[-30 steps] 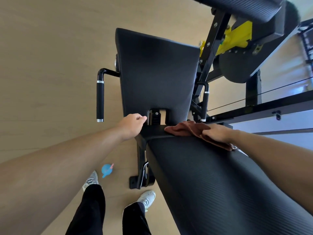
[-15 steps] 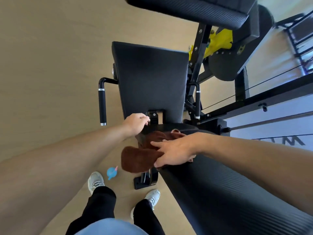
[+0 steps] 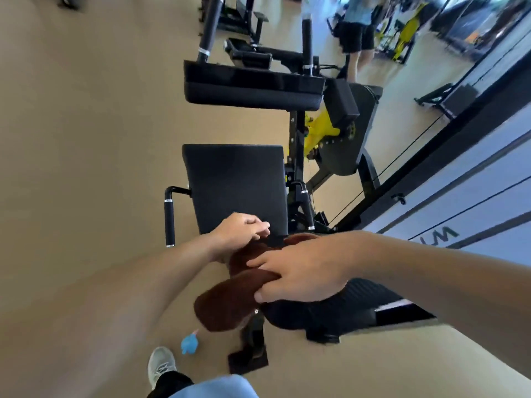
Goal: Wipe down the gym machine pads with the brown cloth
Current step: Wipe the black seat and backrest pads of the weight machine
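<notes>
Both hands work: my right hand pinches the brown cloth, left hand loosely curled, empty; I'd press flat along the pad

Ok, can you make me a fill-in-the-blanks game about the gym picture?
1. The cloth under the right hand is ____ in colour.
2. The left hand rests at the edge of the black ____ pad.
3. The small thing lying on the floor near the shoe is ____ in colour.

Missing words: brown; seat; blue
</notes>
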`<state>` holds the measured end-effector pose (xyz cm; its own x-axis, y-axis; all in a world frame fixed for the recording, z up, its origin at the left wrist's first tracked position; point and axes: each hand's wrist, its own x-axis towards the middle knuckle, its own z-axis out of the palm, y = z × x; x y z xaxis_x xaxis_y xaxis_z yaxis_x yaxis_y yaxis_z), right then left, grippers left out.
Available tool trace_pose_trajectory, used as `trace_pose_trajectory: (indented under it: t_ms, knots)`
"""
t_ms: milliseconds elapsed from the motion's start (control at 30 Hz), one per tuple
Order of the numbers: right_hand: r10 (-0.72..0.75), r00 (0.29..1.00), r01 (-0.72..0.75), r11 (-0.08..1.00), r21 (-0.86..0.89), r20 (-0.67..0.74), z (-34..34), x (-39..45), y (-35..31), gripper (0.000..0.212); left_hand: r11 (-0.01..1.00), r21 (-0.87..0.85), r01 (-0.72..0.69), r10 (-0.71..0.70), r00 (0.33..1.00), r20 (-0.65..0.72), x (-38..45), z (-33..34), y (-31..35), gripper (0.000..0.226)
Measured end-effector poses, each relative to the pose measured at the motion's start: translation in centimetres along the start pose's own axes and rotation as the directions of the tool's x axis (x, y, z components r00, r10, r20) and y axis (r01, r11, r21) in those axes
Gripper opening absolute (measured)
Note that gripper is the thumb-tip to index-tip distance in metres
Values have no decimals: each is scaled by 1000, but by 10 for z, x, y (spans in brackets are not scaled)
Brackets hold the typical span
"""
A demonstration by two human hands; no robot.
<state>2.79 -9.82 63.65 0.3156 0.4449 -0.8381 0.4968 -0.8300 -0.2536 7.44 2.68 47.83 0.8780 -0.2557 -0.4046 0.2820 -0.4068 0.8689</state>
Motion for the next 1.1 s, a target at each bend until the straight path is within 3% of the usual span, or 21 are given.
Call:
trace_pose_trajectory:
  t_ms: [100,200,267,367,433,500,600,700,867,967,1000,1067,1100]
  knots:
    - [-64,975,65,998,-6,-211,25,-58,5,36,998,-27,-64,62,996,-67,-33,13,38,32]
    - [-112,936,79,991,-112,-333,69,-99,32,41,981,-26,-195,189,971,-149,-72,30,72,35]
    - [-141,893,61,979,-195,-427,101,-103,53,48,959,74,-275,285,918,-277,-93,39,88,33]
    - [-229,784,4,931,-364,-577,140,-97,87,64,890,297,-346,448,781,-434,-126,68,109,27]
    - [-250,717,-75,900,-429,-651,154,-91,110,67,838,433,-332,508,764,-398,-137,92,115,26]
    - [-303,636,-121,869,-479,-710,165,-89,135,65,782,557,-280,495,822,-283,-139,122,118,27]
    - [-337,596,-145,848,-510,-729,174,-87,164,60,687,697,-207,477,851,-217,-136,152,119,38]
    - [-354,540,-130,861,-492,-764,180,-91,190,56,651,726,-221,487,855,-176,-124,174,135,41]
    - [-265,417,14,958,-286,-869,193,-102,230,53,720,660,-214,283,959,2,-89,188,177,43]
    - [-50,363,227,973,36,-931,209,-97,247,58,728,641,-240,116,966,230,-67,194,210,46]
    - [51,371,382,902,202,-927,213,-93,248,62,739,633,-231,52,956,288,-59,195,219,47]
    - [207,411,665,598,447,-888,215,-87,244,61,783,604,-149,-54,951,305,-41,196,229,50]
    - [273,424,731,460,504,-864,212,-86,240,57,819,569,-71,-112,953,281,-32,196,230,52]
